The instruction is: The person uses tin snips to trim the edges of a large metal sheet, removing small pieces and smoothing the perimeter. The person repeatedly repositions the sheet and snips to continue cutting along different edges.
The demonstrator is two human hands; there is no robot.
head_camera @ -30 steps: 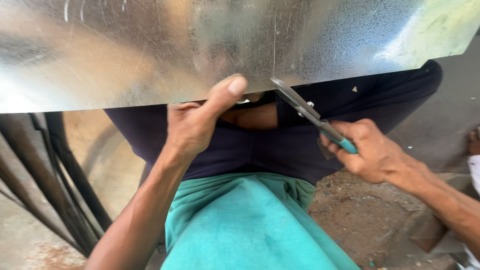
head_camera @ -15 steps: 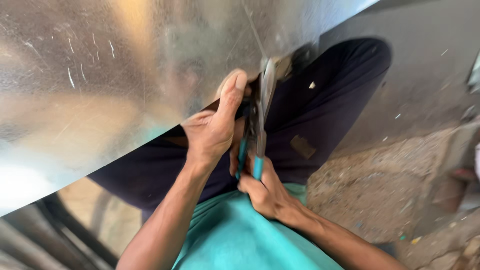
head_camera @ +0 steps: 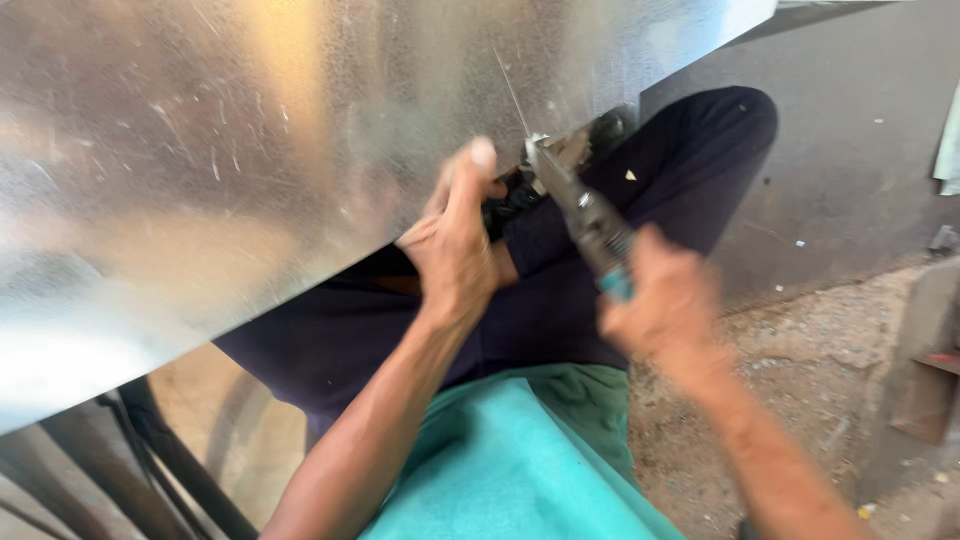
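Observation:
A large shiny galvanised metal sheet fills the upper left and slopes down across my lap. My left hand grips its lower edge, thumb up on the top face. My right hand is closed around the teal handles of metal tin snips. The blades of the snips meet the sheet's edge just right of my left thumb, at the foot of a thin scribed line. My right hand is blurred.
I sit with dark trousers and a teal shirt. Dusty dirt ground lies at the right, with a rusty metal block at the far right. Dark curved rods stand at the lower left.
The sheet has tilted so that its edge now slopes. My right hand has swung the snips from the right in to the sheet's edge beside my left thumb.

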